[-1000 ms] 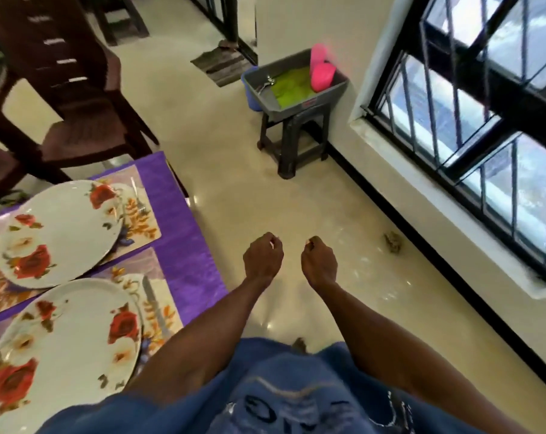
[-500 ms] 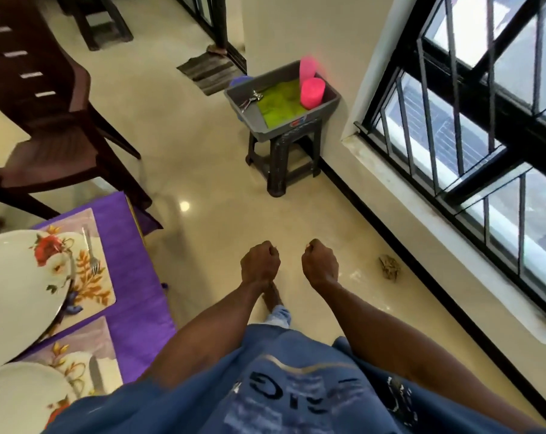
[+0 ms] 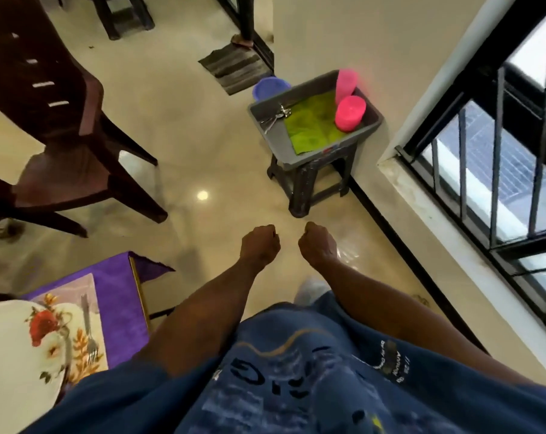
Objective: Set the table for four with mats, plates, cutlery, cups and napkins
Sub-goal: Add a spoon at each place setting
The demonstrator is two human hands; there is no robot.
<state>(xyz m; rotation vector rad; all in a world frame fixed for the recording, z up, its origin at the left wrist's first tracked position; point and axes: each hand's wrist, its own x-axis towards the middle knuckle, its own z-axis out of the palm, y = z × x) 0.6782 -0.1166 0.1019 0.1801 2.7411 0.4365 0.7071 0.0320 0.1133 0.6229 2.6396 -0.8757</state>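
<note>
The left hand and the right hand are both held out over the floor, side by side and a little apart. Each one is curled up into a fist, and neither holds anything.

At about 1 o'clock from the hands stands a dark stool against the wall. A grey tub sits on top of it. Inside the tub lie green napkins, flat on the bottom. On the left side of the tub, at 9 o'clock from the napkins, is a small heap of shiny cutlery. On the right side stand two pink cups, one behind the other, touching or nearly touching. A blue bowl peeks out behind the tub at 11 o'clock.

At 8 o'clock from the hands is the corner of the tabletop, under a purple cloth. A mat with orange leaves lies on the cloth. A white plate with red flowers rests on the mat, and a fork lies just beside the plate on its right.

At 10 o'clock stands a dark brown chair. A window with black bars is at 3 o'clock.
</note>
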